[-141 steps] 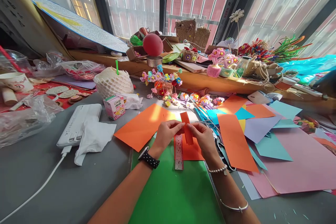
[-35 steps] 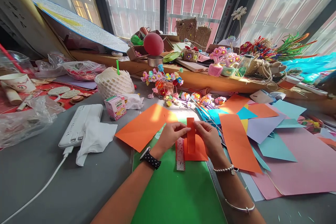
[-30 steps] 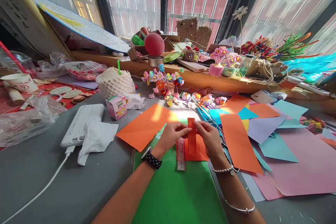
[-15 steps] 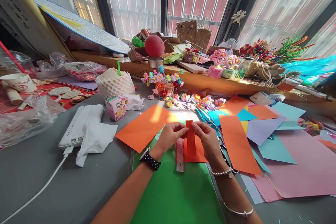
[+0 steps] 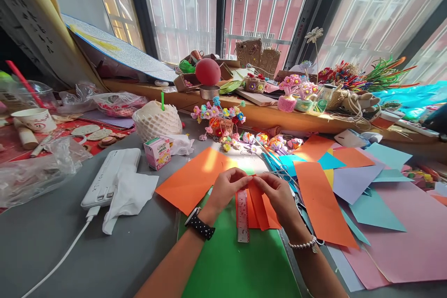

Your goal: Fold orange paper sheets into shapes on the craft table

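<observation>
Between my two hands is a narrow orange paper strip (image 5: pixel 259 206), pinched at its far end. My left hand (image 5: pixel 227 187) grips the strip's left corner with thumb and fingers, and my right hand (image 5: pixel 276 191) grips the right corner. The strip hangs toward me, looking folded lengthwise or bent. Under it lies a larger orange paper piece (image 5: pixel 273 216), partly covered by my right hand. A clear pink-patterned ruler (image 5: pixel 243 223) rests just left of the strip, on the green mat (image 5: pixel 237 270).
An orange sheet (image 5: pixel 192 179) lies left of my hands. To the right are another orange sheet (image 5: pixel 323 205), scissors (image 5: pixel 279 165) and overlapping coloured papers (image 5: pixel 415 237). A white power bank (image 5: pixel 111 177) with tissue sits left. Behind stand a small carton (image 5: pixel 157 153) and a flower basket (image 5: pixel 221 125).
Both hands have tilted the strip; its near end has swung right and its far end is now bent between my fingertips. The whole view has shifted slightly.
</observation>
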### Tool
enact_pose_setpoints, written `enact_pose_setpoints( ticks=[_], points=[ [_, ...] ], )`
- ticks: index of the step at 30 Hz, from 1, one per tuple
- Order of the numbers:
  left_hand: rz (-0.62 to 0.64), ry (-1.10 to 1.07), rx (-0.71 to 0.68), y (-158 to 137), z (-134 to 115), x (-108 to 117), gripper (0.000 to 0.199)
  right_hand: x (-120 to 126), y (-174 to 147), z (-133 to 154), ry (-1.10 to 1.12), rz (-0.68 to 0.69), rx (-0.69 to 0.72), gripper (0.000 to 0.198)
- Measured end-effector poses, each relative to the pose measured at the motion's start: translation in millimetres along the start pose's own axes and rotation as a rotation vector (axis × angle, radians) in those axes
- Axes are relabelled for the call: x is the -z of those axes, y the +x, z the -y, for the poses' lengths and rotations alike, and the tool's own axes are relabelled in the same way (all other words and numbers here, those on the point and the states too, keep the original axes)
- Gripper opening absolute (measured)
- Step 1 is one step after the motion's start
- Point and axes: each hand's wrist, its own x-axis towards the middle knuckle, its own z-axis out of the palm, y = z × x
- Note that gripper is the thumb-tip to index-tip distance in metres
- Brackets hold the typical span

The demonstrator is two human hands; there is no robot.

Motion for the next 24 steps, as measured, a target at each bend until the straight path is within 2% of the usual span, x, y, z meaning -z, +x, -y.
enact_pose_setpoints(
  ticks=[9, 14, 24],
  points=[
    [0.018, 0.094, -0.024, 0.7, 3.4, 2.1, 0.026, 2.9, 2.2, -3.0, -0.082, 0.067, 0.028, 0.025],
    [-0.031, 0.162, -0.032, 0.2, 3.0, 1.0, 0.026, 1.3, 3.3, -6.1, -0.077, 0.007, 0.013, 0.025],
    [-0.006, 0.124, -0.003, -1.6, -0.9, -1.7, 0.024, 1.6, 1.7, -5.2, -0.147, -0.039, 0.054, 0.024]
  ],
)
